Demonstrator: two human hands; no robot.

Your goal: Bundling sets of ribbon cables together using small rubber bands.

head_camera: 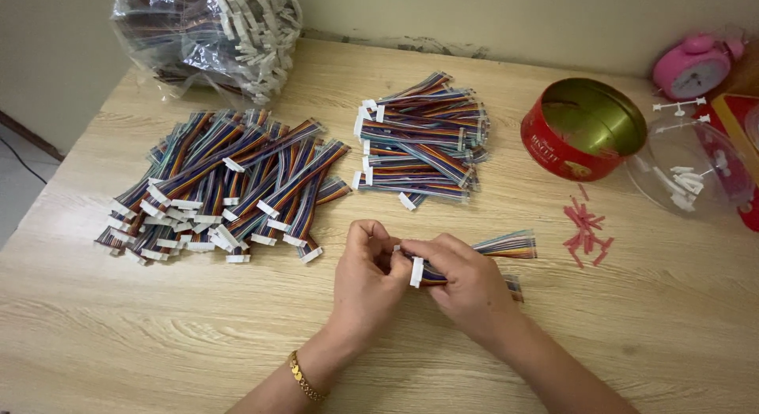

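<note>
Head view looks down on a pale wooden counter (158, 343). Both hands meet near its middle, at about 6 o'clock from the stacked bundles. The left hand (365, 283) and the right hand (466, 283) are both closed around one small bundle of ribbon cables (506, 245), fingers curled tight about its white connector end (416, 272); the striped tail fans out toward 3 o'clock, beyond the right hand.

A large loose pile of cables (225, 189) lies at 10 o'clock from the hands, and a neater stack (419, 141) at 12 o'clock. A clear bag of more cables (213, 34) sits at the far 11 o'clock edge. At 2 o'clock stand a red round tin (581, 129), a clear lid (692, 169) and a pink alarm clock (696, 66), with red ties (585, 228) scattered nearer.

The bundle looks light and limp: the flat wires would bend and splay easily, while the plastic connectors are stiff. Taking hold close behind the connectors, where the wires gather, should keep the bundle together best.
</note>
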